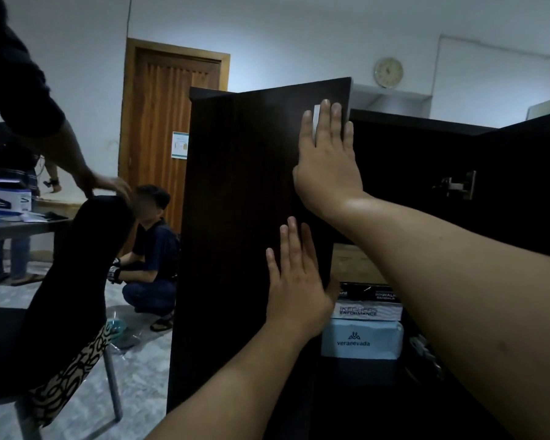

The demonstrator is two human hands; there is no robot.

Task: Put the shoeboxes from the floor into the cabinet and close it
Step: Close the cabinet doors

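The dark brown cabinet [426,147] stands open in front of me. Its left door [235,201] is swung partly out toward me. My right hand [326,160] lies flat on that door near its upper free edge, fingers straight, over a small white handle [316,117]. My left hand [296,284] presses flat on the same door lower down. Inside the cabinet, a stack of shoeboxes shows through the gap: a black box [372,292], a white box [367,311] and a light blue box [361,341]. The right door [527,185] stands open at the right.
A black chair [61,296] with a patterned edge stands at the left, with another person's hand on its back. A person [150,258] crouches on the floor beside the cabinet. A table [23,225] with boxes is at far left. A wooden room door [172,128] is behind.
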